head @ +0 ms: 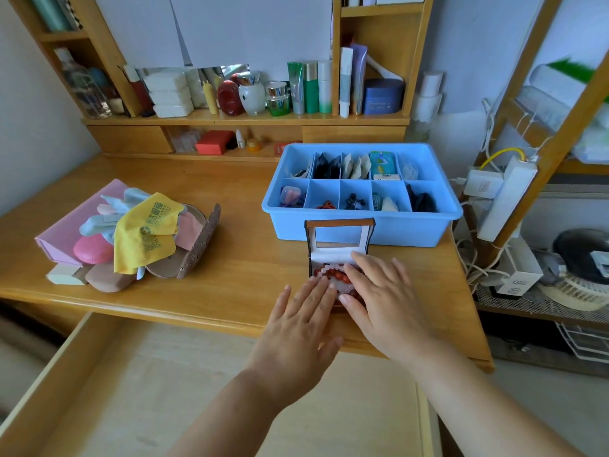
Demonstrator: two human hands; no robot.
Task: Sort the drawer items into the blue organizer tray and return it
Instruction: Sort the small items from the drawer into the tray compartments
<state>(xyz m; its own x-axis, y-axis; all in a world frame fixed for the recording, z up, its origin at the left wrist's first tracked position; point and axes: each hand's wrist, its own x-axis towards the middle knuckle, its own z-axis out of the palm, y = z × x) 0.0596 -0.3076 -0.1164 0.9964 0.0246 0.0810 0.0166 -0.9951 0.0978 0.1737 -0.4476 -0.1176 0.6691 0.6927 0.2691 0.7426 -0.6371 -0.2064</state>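
Both hands were at a small dark hinged jewellery box (339, 255) that sat on the wooden counter (230, 268) just in front of the light-blue plastic organizer tray (362, 225), its white-lined lid standing upright against the tray's near wall. The left hand (303, 324) lay flat with straight fingers touching the box's near-left edge, and the right hand (385, 298) lay over the right side, fingers extended across the red and pale pink bead bracelets (329, 275) inside; neither hand appeared to be curled round anything, though the right hand hid much of the box's contents, so a pinch under the palm could not be ruled out. The two hands were close together, nearly touching over the box. The tray's divided compartments already held small dark and pale items, with a red beaded piece visible in one near compartment. The tray lay directly beyond the hands, its long axis running left to right, so beads lifted out would travel a short way forward; the right hand looked the nearer to them. Well to the left lay an unsorted heap topped by a yellow printed cleaning cloth (150, 225) over a pink flat box (66, 232) and brown patterned glasses case (197, 245), suggesting sorting was only partly done. The open wooden drawer (99, 390) waited below the counter edge.
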